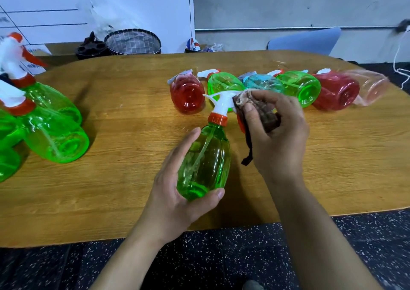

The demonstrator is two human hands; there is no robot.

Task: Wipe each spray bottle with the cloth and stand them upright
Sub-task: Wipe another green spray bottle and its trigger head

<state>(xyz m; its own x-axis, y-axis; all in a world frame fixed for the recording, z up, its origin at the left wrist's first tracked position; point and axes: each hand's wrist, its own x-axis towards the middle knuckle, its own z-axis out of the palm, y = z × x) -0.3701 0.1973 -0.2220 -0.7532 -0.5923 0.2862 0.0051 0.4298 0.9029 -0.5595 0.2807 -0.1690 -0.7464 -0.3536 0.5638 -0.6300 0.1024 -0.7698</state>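
Near the table's [133, 201] front edge, a left hand [177, 198] is gripping a green bottle [205, 163] by its base, holding it tilted above the wood. A right hand [279, 134] is pinching a brown cloth [266, 114] against the bottle's white sprayer [221, 100]. Behind, a row of red, green, blue and pink bottles [277, 90] is lying on its sides. Green bottles [44, 123] are standing at far left.

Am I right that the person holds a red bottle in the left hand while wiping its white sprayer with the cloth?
Not quite: the head view shows the held bottle is green, not red. The left hand does grip it while the right hand wipes its white sprayer with the cloth.
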